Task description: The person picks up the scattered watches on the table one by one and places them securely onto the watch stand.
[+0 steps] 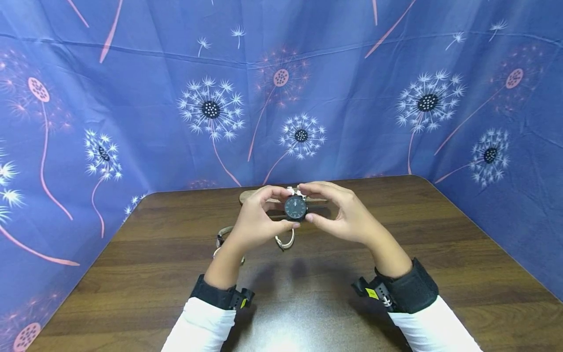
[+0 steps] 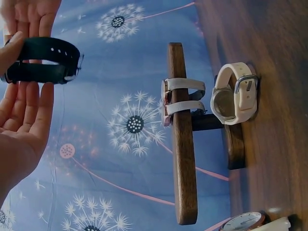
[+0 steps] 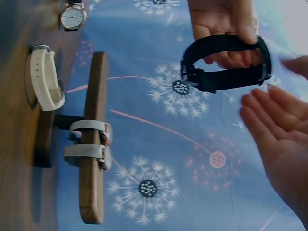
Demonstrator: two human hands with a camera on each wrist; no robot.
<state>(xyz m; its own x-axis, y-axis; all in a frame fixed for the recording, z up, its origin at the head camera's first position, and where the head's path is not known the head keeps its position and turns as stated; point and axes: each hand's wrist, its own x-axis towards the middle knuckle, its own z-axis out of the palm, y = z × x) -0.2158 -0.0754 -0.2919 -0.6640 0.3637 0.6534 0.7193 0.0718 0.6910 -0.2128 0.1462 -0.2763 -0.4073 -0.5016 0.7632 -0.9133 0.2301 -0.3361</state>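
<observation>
A black wristwatch [image 1: 295, 208] with a dark round dial is held up, its dial toward the head camera. My left hand [image 1: 258, 215] pinches it between thumb and fingers. In the right wrist view the black strap [image 3: 224, 43] forms a loop, its ends joined at the buckle. My right hand [image 1: 345, 210] is beside the watch, fingers extended and thumb apart from them; whether its fingertips touch the strap I cannot tell. Behind the hands, a wooden watch stand [image 2: 185, 163] bears two white-strapped watches [image 2: 185, 106] on its crossbar.
A cream-strapped watch [image 2: 243, 94] stands by the base of the wooden stand. Left of it, a white-dialled watch [image 3: 73, 17] lies on the brown wooden table [image 1: 440, 244]. A blue dandelion-print cloth [image 1: 343, 73] hangs behind and along the sides.
</observation>
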